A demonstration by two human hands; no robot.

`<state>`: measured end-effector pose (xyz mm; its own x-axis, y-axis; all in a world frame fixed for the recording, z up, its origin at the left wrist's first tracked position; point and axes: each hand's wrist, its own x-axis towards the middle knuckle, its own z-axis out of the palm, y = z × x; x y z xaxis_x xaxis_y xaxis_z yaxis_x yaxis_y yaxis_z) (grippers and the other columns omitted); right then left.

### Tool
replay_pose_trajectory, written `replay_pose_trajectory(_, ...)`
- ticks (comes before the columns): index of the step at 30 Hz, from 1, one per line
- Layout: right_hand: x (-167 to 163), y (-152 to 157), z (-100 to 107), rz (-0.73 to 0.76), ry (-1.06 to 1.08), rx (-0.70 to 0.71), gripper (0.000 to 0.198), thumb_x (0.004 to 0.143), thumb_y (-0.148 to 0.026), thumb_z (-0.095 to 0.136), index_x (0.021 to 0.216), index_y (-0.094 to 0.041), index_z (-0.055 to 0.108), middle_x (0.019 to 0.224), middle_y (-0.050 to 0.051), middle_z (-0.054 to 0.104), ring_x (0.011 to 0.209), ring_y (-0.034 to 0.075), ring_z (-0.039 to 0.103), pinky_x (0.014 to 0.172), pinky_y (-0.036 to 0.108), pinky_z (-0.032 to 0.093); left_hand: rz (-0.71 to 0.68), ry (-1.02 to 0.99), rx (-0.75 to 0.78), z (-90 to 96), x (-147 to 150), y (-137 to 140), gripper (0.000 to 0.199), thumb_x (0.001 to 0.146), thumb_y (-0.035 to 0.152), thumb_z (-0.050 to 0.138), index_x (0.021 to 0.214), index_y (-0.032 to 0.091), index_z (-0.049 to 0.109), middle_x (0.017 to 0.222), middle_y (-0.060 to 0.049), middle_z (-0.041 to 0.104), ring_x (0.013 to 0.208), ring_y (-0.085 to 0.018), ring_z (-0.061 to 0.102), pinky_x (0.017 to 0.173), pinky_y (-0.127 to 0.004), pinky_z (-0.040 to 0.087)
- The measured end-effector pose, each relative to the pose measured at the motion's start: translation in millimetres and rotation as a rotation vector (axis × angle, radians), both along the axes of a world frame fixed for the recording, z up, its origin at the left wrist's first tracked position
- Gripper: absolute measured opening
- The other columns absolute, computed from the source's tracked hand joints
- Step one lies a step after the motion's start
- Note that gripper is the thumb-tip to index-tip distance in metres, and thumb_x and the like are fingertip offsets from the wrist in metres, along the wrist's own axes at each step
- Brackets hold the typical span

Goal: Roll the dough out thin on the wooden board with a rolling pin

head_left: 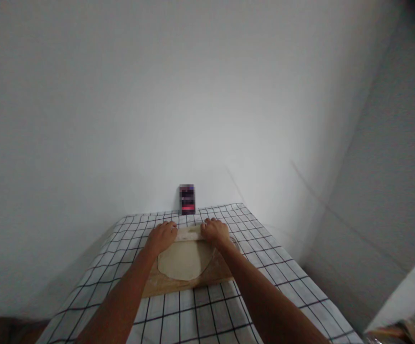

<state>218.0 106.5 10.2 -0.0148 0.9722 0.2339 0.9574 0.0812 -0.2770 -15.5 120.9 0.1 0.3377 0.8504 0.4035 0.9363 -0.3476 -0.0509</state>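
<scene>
A pale rolling pin [189, 236] lies crosswise over a flat, rounded sheet of dough [185, 262]. My left hand [162, 235] curls over the pin's left end. On its right end rests my right hand [215, 231], fingers bent around it. The dough spreads toward me from under the pin, and a strip of it shows beyond. Beneath the dough is a wooden board [168, 287], partly covered by my forearms. Both ends of the pin are hidden by my hands.
A white tablecloth [207, 315] with dark grid lines covers the table. An upright dark phone-like object [187, 199], its front blurred, leans at the back against the white wall [207, 119]. Something round and clear, partly hidden, sits beyond my right wrist. Shiny wrapping [401, 332] shows at bottom right.
</scene>
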Motion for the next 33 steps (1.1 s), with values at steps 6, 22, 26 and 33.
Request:
replay_pose_trajectory(6, 1.6, -38.5, -6.0, 0.099, -0.023, 0.150, 0.040, 0.101, -0.031, 0.034, 0.108, -0.016, 0.071, 0.126, 0.016, 0.067, 0.114, 0.027, 0.060, 0.098, 0.040, 0.042, -0.072, 0.014, 0.065, -10.5, -5.4, -22.1, 0.041, 0.096, 0.018, 0.035, 0.123, 0.016, 0.065, 0.131, -0.011, 0.069, 0.126, -0.023, 0.060, 0.114, -0.042, 0.043)
replay_pose_trajectory(22, 10.1, -106.1, -14.1, 0.210, 0.163, 0.177, 0.042, 0.104, -0.035, 0.035, 0.113, -0.020, 0.073, 0.132, 0.008, 0.067, 0.122, 0.021, 0.061, 0.105, 0.034, 0.045, -0.088, -0.117, 0.178, -10.2, -5.4, -121.4, 0.042, 0.101, 0.026, 0.035, 0.132, 0.015, 0.062, 0.137, -0.010, 0.065, 0.135, -0.025, 0.054, 0.113, -0.045, 0.047)
replay_pose_trajectory(26, 9.7, -122.8, -17.8, 0.249, 0.140, 0.188, 0.041, 0.104, -0.035, 0.035, 0.120, -0.022, 0.071, 0.135, 0.007, 0.066, 0.126, 0.021, 0.059, 0.113, 0.040, 0.039, -0.084, -0.134, 0.094, -7.6, -7.8, -154.6, 0.045, 0.101, 0.022, 0.034, 0.141, 0.017, 0.055, 0.146, -0.006, 0.057, 0.141, -0.022, 0.046, 0.114, -0.043, 0.046)
replay_pose_trajectory(33, 10.6, -147.7, -26.4, 0.301, 0.129, 0.189, 0.042, 0.104, -0.038, 0.035, 0.130, -0.025, 0.065, 0.140, 0.006, 0.062, 0.130, 0.022, 0.056, 0.116, 0.043, 0.035, -0.078, -0.129, 0.144, -11.4, -9.1, -186.8, 0.042, 0.100, 0.027, 0.042, 0.139, 0.023, 0.056, 0.144, -0.004, 0.059, 0.136, -0.023, 0.052, 0.113, -0.048, 0.047)
